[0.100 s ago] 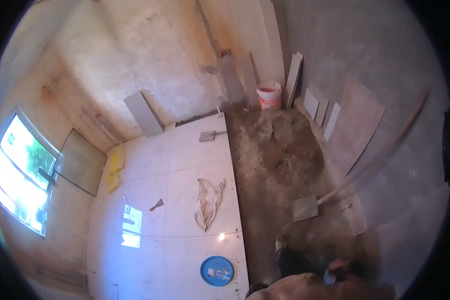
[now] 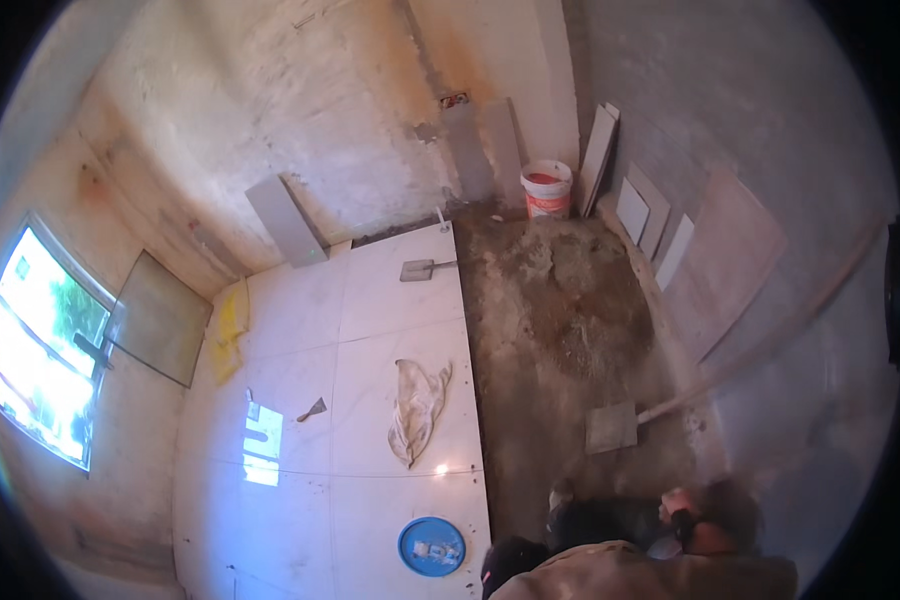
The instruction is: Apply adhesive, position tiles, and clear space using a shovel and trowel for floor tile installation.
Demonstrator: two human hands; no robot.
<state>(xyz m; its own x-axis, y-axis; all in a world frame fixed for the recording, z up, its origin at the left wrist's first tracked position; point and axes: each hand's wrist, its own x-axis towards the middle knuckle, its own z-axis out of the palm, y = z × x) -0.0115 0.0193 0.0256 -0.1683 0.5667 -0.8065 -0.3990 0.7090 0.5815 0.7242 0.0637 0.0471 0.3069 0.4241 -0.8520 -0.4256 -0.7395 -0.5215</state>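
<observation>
My right hand (image 2: pixel 676 504), with a dark band at the wrist, is at the lower right over my dark-clad legs (image 2: pixel 600 520); its fingers look curled, but what they hold, if anything, is too small to make out. Beyond it, a square metal shovel blade (image 2: pixel 612 428) rests on the rough grey screed floor (image 2: pixel 530 430), its long handle slanting up to the right wall. My left hand is not visible. To the left, a blue round lid (image 2: pixel 432 540) with pale residue lies on white tiles (image 2: pixel 370 300).
A crumpled cloth (image 2: pixel 415 405), putty knife (image 2: pixel 312 410), trowel (image 2: pixel 418 271) and yellow sacks (image 2: pixel 230 330) lie on the tiles. A mound of grey mix (image 2: pixel 590 290) sits near a white bucket (image 2: pixel 546 203). Boards (image 2: pixel 715 250) lean on the walls; a glass pane (image 2: pixel 160 320) stands by the window.
My right hand has risen slightly. The view has shifted a little, so the wall, shovel and mound appear somewhat further right.
</observation>
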